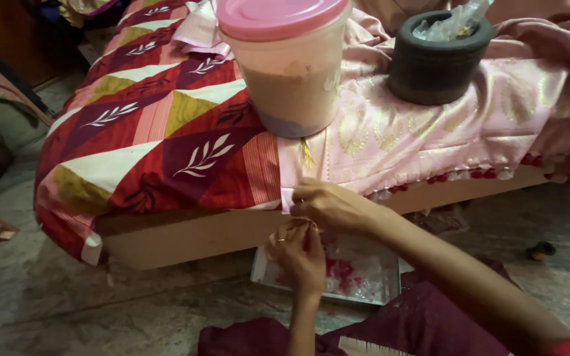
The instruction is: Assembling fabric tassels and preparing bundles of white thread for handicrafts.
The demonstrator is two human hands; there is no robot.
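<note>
A pink fabric (423, 125) with gold leaf patterns lies over the bed edge, with small red tassels (476, 174) along its hem. My right hand (330, 206) pinches the hem of this fabric near its left end. My left hand (298, 254), with a ring on one finger, is just below, fingers closed around something small and red that I cannot make out. Beneath both hands, on the floor, lies a clear plastic bag (357, 270) holding red bits.
A plastic jar with a pink lid (285, 59) and a dark round stone vessel (437, 59) with a plastic bag inside stand on the bed. A red patterned bedsheet (146, 132) covers the mattress. A small dark object (541, 250) lies on the stone floor at right.
</note>
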